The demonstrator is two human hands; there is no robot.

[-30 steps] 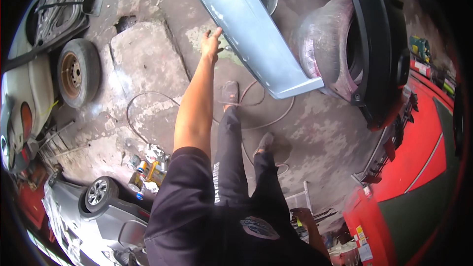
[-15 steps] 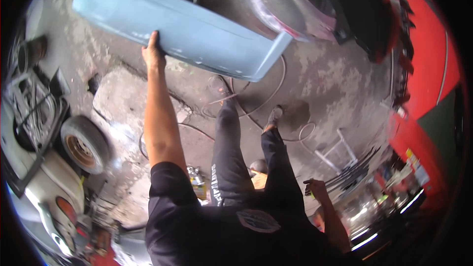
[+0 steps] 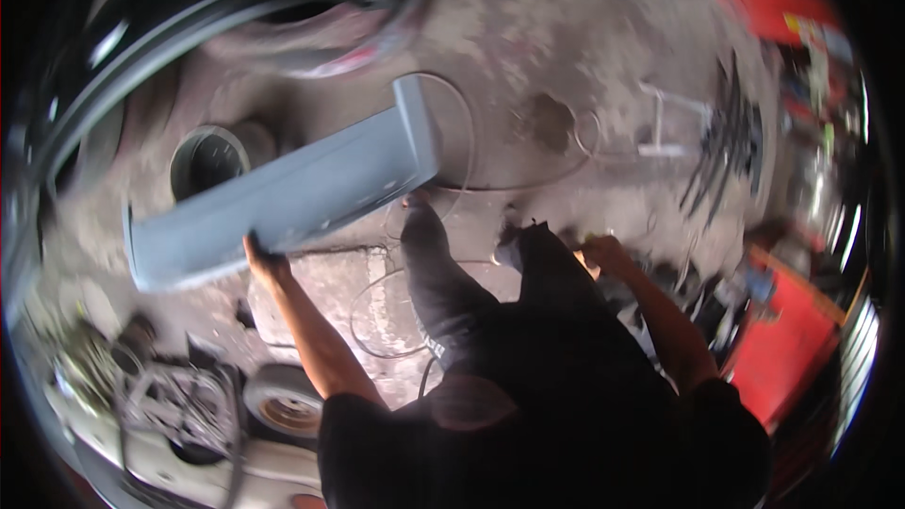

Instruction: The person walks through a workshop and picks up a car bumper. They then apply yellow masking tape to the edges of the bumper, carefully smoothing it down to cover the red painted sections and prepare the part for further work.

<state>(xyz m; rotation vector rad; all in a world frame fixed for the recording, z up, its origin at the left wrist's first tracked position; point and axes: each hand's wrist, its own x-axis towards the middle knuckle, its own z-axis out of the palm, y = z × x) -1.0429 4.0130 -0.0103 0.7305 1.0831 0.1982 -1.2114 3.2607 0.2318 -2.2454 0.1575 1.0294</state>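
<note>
A blue-grey car spoiler (image 3: 283, 198) with an upright fin at each end hangs over the floor in front of me, tilted with its right end farther away. My left hand (image 3: 269, 262) grips its near edge, thumb on the top face and the other fingers hidden beneath. At my right thigh, my right hand (image 3: 603, 253) is bent in with its fingers curled. A small orange-yellow patch shows by those fingers, too blurred to name.
A round bucket (image 3: 209, 165) stands behind the spoiler. A hose (image 3: 528, 188) loops across the stained floor near my feet. A wheel (image 3: 287, 403) lies left, a metal stand (image 3: 667, 121) right, and a red cabinet (image 3: 787, 335) farther right. A dark car body edge (image 3: 189, 33) curves across the far left.
My view has turned rightward. The spoiler, still in my left hand, now sits lower and slants the other way. My right hand has come in against my right thigh.
</note>
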